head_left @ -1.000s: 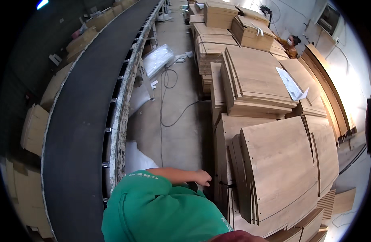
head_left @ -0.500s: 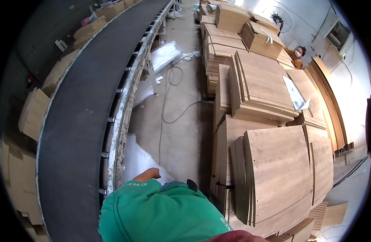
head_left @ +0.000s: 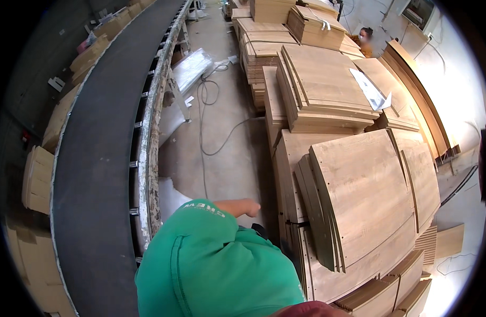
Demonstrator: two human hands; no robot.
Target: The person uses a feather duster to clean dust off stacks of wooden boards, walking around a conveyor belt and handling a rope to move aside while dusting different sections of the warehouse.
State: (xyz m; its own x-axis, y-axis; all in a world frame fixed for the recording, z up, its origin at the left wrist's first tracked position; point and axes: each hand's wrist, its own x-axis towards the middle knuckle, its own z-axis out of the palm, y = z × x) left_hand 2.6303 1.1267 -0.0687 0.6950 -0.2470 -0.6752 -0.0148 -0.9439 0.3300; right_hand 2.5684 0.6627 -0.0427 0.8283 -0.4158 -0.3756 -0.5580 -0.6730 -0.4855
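Note:
My left arm, in a green sleeve, reaches across my body. My left hand [head_left: 248,207] is over the aisle floor, its fingers curled in and nothing visible in them. It is nearest to a stack of wooden panels [head_left: 362,195] on the right, with a gap between them. My right hand does not show. At the bottom edge is a dark red patch [head_left: 311,309] that I cannot make out. To the left, a white foam sheet [head_left: 171,198] lies on the floor beside the conveyor.
A black conveyor belt [head_left: 103,158] with a worn metal frame [head_left: 149,158] runs along the left. Flat cardboard [head_left: 38,179] lies beyond it. A cable [head_left: 221,150] crosses the aisle floor. More panel stacks [head_left: 327,79] line the right, where a masked person [head_left: 365,42] is behind them.
My left hand has swung right, from over the foam sheet toward the panel stacks. My view has shifted, and the nearest stacks now appear closer.

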